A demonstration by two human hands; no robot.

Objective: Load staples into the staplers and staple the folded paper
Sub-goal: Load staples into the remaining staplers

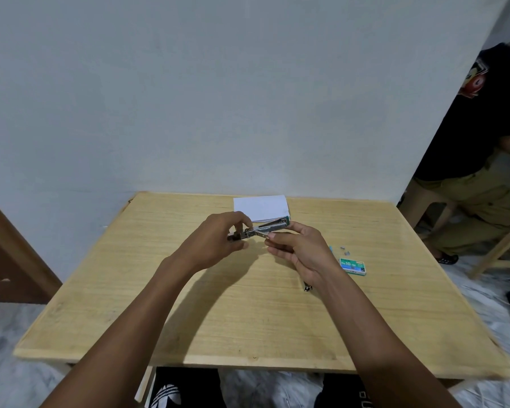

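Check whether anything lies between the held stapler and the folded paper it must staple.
Nothing visible does. The stapler, held by the left hand and right hand, hovers just before the folded paper's near corner; the staple box and loose staples lie off to the right.

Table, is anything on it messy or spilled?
Yes: a few loose staples lie scattered on the table beside the green staple box, outside it. A small blue bit sits next to them. The stapler gapes open, but the left hand and right hand hold it that way, probably for loading.
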